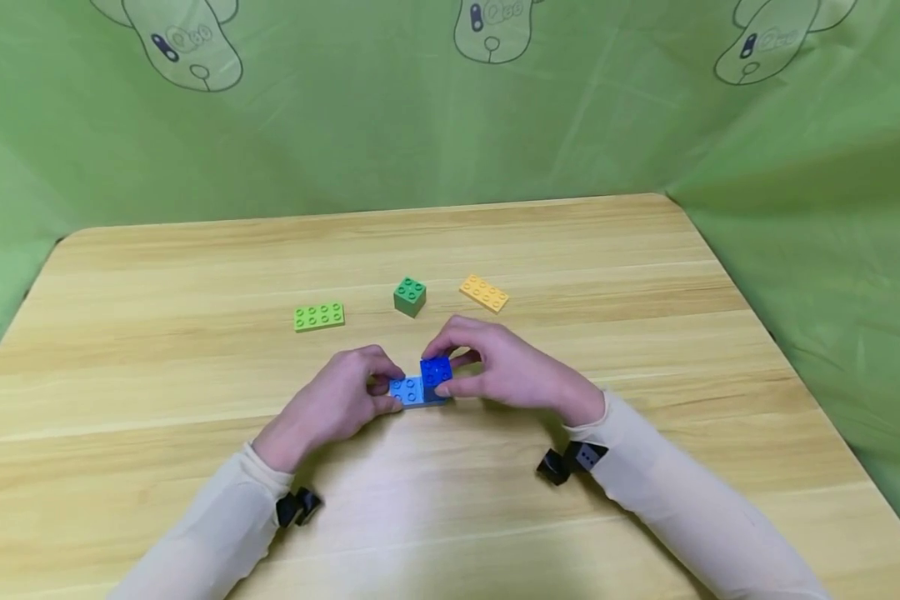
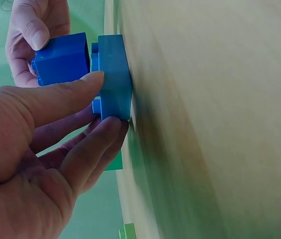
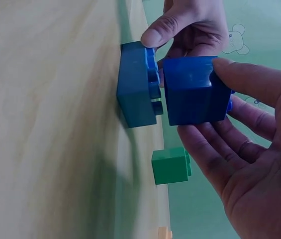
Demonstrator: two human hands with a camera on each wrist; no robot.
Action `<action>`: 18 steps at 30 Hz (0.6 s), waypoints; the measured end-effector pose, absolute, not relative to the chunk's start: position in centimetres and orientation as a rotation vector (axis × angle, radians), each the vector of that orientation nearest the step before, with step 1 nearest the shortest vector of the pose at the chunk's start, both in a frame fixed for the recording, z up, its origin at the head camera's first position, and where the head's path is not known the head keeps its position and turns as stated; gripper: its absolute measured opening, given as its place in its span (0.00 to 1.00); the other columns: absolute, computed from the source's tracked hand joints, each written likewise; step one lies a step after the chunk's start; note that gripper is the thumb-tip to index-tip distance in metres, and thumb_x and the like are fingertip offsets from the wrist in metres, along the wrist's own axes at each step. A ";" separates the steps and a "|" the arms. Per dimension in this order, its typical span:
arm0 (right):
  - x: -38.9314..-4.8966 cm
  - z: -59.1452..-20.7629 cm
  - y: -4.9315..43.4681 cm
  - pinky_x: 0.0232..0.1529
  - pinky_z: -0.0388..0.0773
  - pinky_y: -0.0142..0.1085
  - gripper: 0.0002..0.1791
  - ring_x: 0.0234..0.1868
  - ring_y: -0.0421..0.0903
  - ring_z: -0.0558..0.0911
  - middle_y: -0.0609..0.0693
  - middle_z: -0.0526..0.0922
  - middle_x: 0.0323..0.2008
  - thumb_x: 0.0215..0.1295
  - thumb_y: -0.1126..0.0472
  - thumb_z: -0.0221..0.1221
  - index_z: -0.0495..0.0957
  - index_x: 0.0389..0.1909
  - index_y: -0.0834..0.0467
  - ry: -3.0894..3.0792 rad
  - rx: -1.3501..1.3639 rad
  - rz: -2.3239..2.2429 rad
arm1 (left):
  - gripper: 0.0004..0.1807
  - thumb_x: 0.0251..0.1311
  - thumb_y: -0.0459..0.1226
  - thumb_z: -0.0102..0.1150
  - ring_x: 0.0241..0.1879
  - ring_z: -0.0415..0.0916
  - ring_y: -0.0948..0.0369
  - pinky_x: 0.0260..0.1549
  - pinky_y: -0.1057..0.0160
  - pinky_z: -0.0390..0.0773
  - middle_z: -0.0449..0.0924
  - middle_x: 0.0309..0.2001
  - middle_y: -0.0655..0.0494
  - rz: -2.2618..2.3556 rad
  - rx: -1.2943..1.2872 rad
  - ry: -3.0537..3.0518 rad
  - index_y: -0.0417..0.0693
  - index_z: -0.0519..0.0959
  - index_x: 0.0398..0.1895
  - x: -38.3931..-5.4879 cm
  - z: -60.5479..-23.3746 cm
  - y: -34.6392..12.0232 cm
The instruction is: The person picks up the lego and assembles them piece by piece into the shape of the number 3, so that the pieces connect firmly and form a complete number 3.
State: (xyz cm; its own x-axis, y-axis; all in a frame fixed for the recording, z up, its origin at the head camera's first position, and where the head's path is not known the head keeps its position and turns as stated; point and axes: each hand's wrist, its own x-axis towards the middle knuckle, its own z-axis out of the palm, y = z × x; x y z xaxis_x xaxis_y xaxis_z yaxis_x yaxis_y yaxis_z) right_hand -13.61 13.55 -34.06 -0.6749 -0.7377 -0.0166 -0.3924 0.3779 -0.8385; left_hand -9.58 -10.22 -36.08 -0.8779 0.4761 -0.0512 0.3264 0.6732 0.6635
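Note:
A light blue flat brick (image 1: 407, 391) lies on the table, studs up. My left hand (image 1: 342, 395) grips its left end between thumb and fingers. Over the brick's right end, my right hand (image 1: 512, 364) pinches a dark blue square brick (image 1: 437, 377) by its sides. From the right wrist, a narrow gap shows between the dark blue brick (image 3: 195, 92) and the studs of the light blue brick (image 3: 136, 87). The left wrist view shows the same gap, with the left thumb (image 2: 75, 94) against the light blue brick's side.
Beyond the hands lie a lime green flat brick (image 1: 319, 317), a green square brick (image 1: 409, 297) and a yellow-orange flat brick (image 1: 484, 293). Green cloth (image 1: 390, 150) hangs behind the wooden table (image 1: 195, 275) and along its sides.

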 end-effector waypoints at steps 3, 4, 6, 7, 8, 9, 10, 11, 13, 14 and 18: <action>-13.5 -34.1 13.6 0.53 0.78 0.36 0.17 0.49 0.40 0.78 0.43 0.77 0.46 0.60 0.62 0.69 0.79 0.49 0.54 2.273 -1.004 -1.200 | 0.15 0.54 0.33 0.73 0.33 0.71 0.60 0.33 0.63 0.75 0.76 0.35 0.57 0.988 0.646 2.667 0.39 0.84 0.45 -9.6 -36.0 -10.2; -13.5 -34.1 13.6 0.53 0.78 0.36 0.17 0.49 0.40 0.78 0.43 0.77 0.46 0.60 0.62 0.69 0.80 0.49 0.54 2.277 -1.012 -1.202 | 0.15 0.54 0.33 0.73 0.33 0.71 0.60 0.33 0.63 0.75 0.76 0.35 0.57 0.985 0.650 2.668 0.39 0.84 0.45 -9.7 -36.0 -10.2; -13.5 -34.1 13.5 0.53 0.78 0.36 0.17 0.49 0.40 0.78 0.43 0.77 0.46 0.60 0.62 0.69 0.79 0.49 0.55 2.283 -1.029 -1.204 | 0.15 0.54 0.33 0.73 0.33 0.71 0.59 0.33 0.63 0.75 0.76 0.35 0.57 0.980 0.653 2.667 0.39 0.84 0.45 -9.8 -35.9 -10.1; -13.5 -34.1 13.5 0.53 0.78 0.36 0.17 0.49 0.41 0.78 0.43 0.77 0.46 0.60 0.62 0.69 0.79 0.49 0.55 2.282 -1.035 -1.205 | 0.16 0.54 0.34 0.73 0.33 0.71 0.59 0.33 0.63 0.74 0.76 0.35 0.57 0.978 0.653 2.665 0.40 0.84 0.45 -9.8 -35.9 -10.1; -13.5 -34.1 13.5 0.53 0.78 0.36 0.17 0.49 0.41 0.78 0.43 0.77 0.47 0.60 0.63 0.69 0.79 0.49 0.55 2.276 -1.039 -1.208 | 0.16 0.54 0.34 0.73 0.33 0.71 0.60 0.33 0.63 0.74 0.76 0.34 0.57 0.975 0.652 2.664 0.40 0.84 0.45 -9.8 -35.9 -10.1; -13.5 -34.2 13.4 0.53 0.78 0.36 0.17 0.49 0.41 0.78 0.43 0.77 0.47 0.60 0.63 0.69 0.79 0.50 0.55 2.271 -1.041 -1.208 | 0.16 0.53 0.34 0.73 0.33 0.71 0.59 0.33 0.63 0.75 0.76 0.35 0.57 0.974 0.648 2.662 0.40 0.84 0.45 -9.8 -35.9 -10.1; -13.5 -34.2 13.4 0.53 0.78 0.35 0.17 0.49 0.41 0.78 0.44 0.77 0.47 0.60 0.63 0.69 0.79 0.50 0.56 2.264 -1.044 -1.206 | 0.16 0.53 0.34 0.73 0.33 0.71 0.59 0.33 0.63 0.75 0.76 0.35 0.57 0.974 0.647 2.660 0.40 0.84 0.45 -9.8 -35.9 -10.2; -13.5 -34.2 13.4 0.53 0.78 0.35 0.17 0.49 0.41 0.78 0.44 0.77 0.47 0.60 0.63 0.69 0.79 0.50 0.56 2.261 -1.048 -1.204 | 0.16 0.53 0.34 0.74 0.33 0.71 0.59 0.33 0.63 0.75 0.76 0.35 0.57 0.974 0.648 2.660 0.40 0.84 0.45 -9.8 -35.9 -10.2; -13.5 -34.4 13.3 0.53 0.78 0.35 0.17 0.49 0.42 0.77 0.45 0.77 0.47 0.60 0.63 0.69 0.79 0.50 0.56 2.256 -1.055 -1.201 | 0.16 0.53 0.34 0.74 0.33 0.71 0.60 0.34 0.63 0.75 0.76 0.35 0.57 0.980 0.651 2.660 0.40 0.84 0.45 -9.8 -35.9 -10.2; -13.5 -34.4 13.3 0.54 0.78 0.35 0.17 0.49 0.42 0.77 0.45 0.77 0.47 0.60 0.63 0.69 0.79 0.50 0.57 2.256 -1.060 -1.201 | 0.16 0.53 0.34 0.74 0.33 0.72 0.59 0.34 0.63 0.75 0.77 0.35 0.57 0.983 0.652 2.662 0.40 0.84 0.45 -9.8 -36.0 -10.2; -13.5 -34.6 13.2 0.54 0.78 0.35 0.17 0.49 0.42 0.77 0.45 0.76 0.47 0.60 0.63 0.69 0.79 0.50 0.56 2.262 -1.065 -1.203 | 0.16 0.53 0.35 0.74 0.33 0.71 0.60 0.34 0.62 0.75 0.76 0.35 0.58 0.985 0.656 2.663 0.40 0.84 0.45 -9.8 -36.1 -10.3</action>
State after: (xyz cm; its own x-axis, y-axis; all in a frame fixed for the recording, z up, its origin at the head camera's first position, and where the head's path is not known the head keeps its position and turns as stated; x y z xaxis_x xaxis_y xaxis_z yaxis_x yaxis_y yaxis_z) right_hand -13.48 13.21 -34.65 -0.6488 -0.7604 0.0294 -0.4494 0.3517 -0.8212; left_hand -9.82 -10.26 -36.07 -0.8742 0.4824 -0.0553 0.3303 0.6742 0.6606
